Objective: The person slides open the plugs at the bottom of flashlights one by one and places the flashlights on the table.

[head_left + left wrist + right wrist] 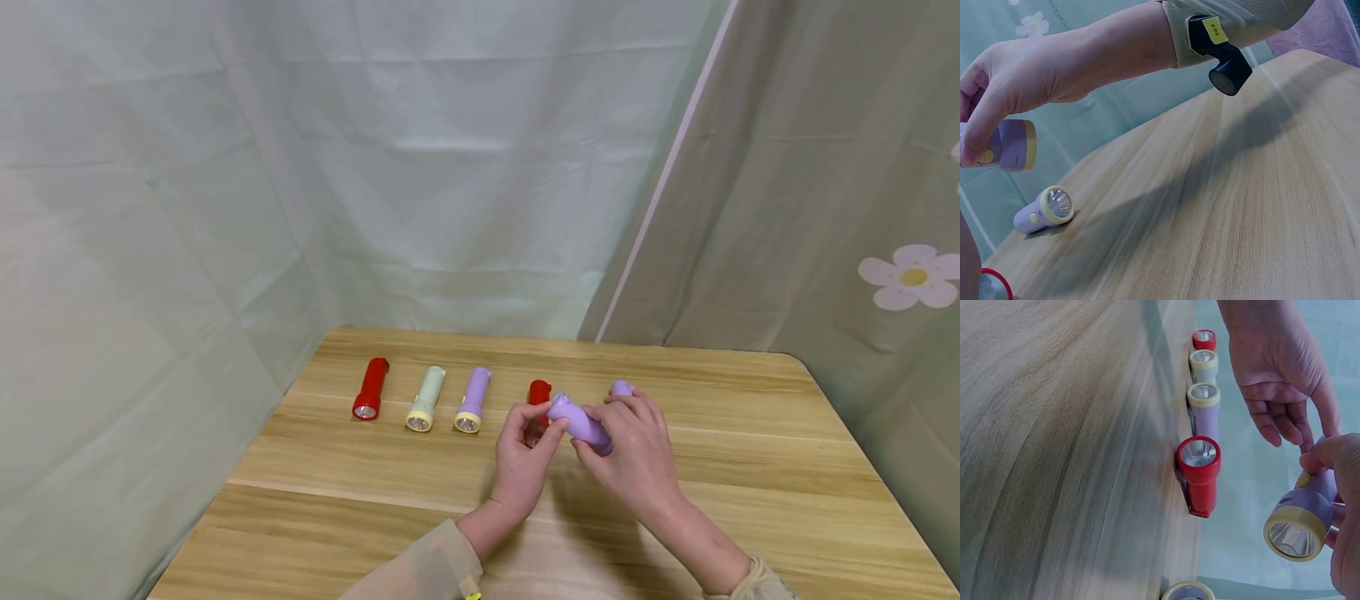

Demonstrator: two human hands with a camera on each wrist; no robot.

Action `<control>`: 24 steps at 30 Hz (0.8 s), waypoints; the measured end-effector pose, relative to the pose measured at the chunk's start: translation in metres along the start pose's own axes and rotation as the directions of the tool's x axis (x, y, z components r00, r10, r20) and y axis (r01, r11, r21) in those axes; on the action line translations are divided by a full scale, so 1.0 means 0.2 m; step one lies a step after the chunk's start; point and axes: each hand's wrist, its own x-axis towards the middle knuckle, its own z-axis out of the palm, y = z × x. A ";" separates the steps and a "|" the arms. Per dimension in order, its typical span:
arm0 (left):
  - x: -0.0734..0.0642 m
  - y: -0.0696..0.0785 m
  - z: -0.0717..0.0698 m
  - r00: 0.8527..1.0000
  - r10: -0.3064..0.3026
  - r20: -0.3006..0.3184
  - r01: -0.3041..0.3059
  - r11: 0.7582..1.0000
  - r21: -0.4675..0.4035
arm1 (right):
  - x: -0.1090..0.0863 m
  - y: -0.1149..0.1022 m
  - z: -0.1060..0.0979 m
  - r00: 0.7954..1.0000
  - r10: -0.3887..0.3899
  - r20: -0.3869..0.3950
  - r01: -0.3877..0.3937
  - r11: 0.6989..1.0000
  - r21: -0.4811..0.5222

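Both hands hold a purple flashlight [581,421] with a pale yellow head above the table. My right hand [637,454] grips its body, the thumb near the yellow switch in the left wrist view. The left hand [521,467] pinches the tail end between thumb and index finger. In the right wrist view, the lens of the held flashlight [1294,534] faces the camera, unlit. Behind the hands, a red flashlight [539,392] lies partly hidden by the left hand. Another purple flashlight [1044,209] lies beyond the right hand, which mostly covers it in the head view.
On the left of the wooden table [337,483] lie a red flashlight [371,387], a pale green flashlight [426,398] and a purple flashlight [473,400], lenses toward me. Cloth curtains [465,183] hang around the table's far side.
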 end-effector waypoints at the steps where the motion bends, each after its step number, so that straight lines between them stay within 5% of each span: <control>1: 0.00 0.00 0.00 1.000 0.003 0.000 -0.003 1.000 0.000 | 0.00 0.00 0.00 1.000 0.001 0.001 -0.001 1.000 0.000; 24: 0.00 0.00 0.01 1.000 0.000 0.011 0.000 1.000 -0.017 | 0.00 0.01 0.00 1.000 0.000 -0.001 0.000 1.000 0.006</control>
